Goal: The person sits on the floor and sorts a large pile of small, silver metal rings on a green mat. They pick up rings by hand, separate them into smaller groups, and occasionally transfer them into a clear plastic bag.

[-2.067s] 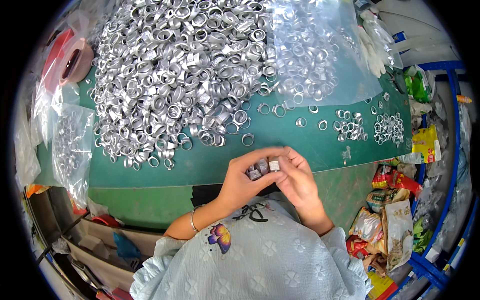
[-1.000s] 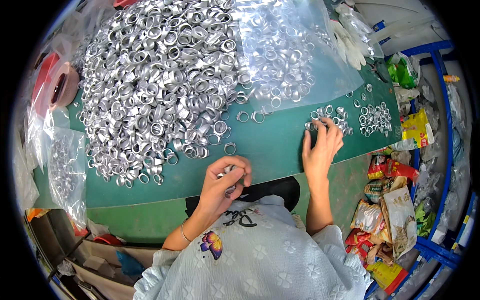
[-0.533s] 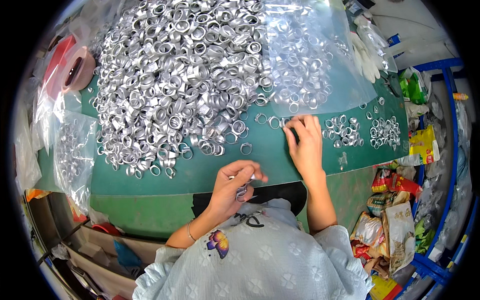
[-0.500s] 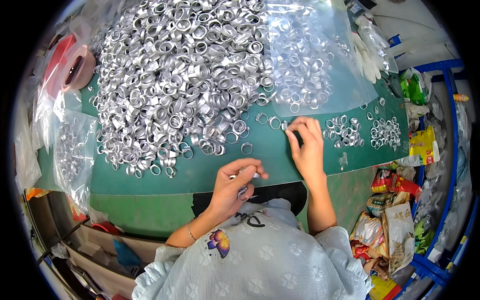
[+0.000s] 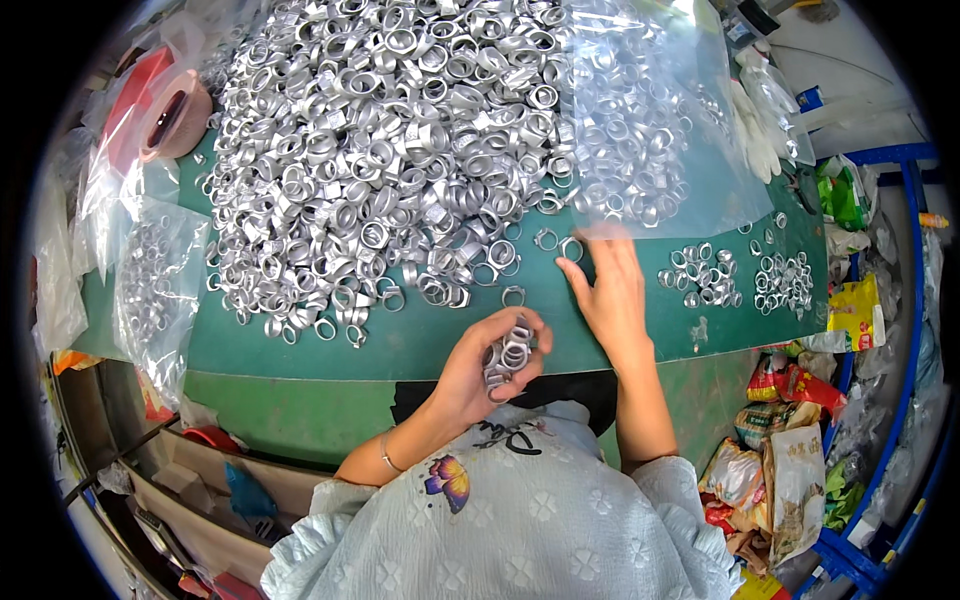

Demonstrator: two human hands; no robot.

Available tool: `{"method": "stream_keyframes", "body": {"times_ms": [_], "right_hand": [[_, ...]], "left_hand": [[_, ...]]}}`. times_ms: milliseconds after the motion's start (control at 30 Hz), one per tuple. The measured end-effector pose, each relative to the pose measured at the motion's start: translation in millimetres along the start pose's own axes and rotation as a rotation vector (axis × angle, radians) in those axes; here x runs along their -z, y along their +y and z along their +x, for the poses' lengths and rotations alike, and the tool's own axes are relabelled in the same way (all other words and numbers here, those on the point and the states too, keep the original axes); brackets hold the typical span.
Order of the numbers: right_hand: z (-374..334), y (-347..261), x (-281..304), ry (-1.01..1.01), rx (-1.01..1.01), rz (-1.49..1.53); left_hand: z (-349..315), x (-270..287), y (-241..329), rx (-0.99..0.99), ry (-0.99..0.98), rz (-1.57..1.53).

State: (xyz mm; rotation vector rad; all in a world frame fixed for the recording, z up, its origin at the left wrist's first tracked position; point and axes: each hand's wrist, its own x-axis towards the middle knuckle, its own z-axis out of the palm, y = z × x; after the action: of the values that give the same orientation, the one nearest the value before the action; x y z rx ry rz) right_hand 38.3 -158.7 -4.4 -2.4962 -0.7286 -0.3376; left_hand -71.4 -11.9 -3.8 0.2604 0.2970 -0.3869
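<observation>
Several silver-grey metal rings [image 5: 515, 350] lie in my left hand [image 5: 470, 365], its fingers curled round them above the table's near edge. My right hand [image 5: 615, 305] reaches over the green tabletop, fingers stretched out and thumb apart. Its fingertips are smeared by motion beside the lower edge of a clear plastic bag [image 5: 725, 205]. Close to the right thumb tip lies a single ring [image 5: 570, 248], with another ring [image 5: 545, 238] just left of it. A large heap of similar rings [image 5: 370, 150] spreads over the table beyond my left hand.
Two small groups of rings, one nearer [image 5: 700, 275] and one farther right [image 5: 783, 282], lie right of my right hand. A pink bowl [image 5: 180, 115] and a clear bag of rings [image 5: 145, 275] are at the left. Blue shelving [image 5: 910, 260] stands at the right.
My left hand has turned and lifted, bringing its rings into view. The right hand's pinch on a ring has loosened, its fingers now extended. The whole view has shifted slightly.
</observation>
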Motion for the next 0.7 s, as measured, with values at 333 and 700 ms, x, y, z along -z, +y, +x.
{"method": "stream_keyframes", "body": {"times_ms": [333, 700], "right_hand": [[-9.9, -24.9, 21.0, -0.207, -0.204, 0.634], [-18.4, 1.8, 27.3, -0.102, -0.175, 0.246]], "left_hand": [[-4.2, -6.7, 3.2, -0.019, 0.204, 0.205], [-11.7, -0.5, 3.6, 0.022, 0.112, 0.161]]}}
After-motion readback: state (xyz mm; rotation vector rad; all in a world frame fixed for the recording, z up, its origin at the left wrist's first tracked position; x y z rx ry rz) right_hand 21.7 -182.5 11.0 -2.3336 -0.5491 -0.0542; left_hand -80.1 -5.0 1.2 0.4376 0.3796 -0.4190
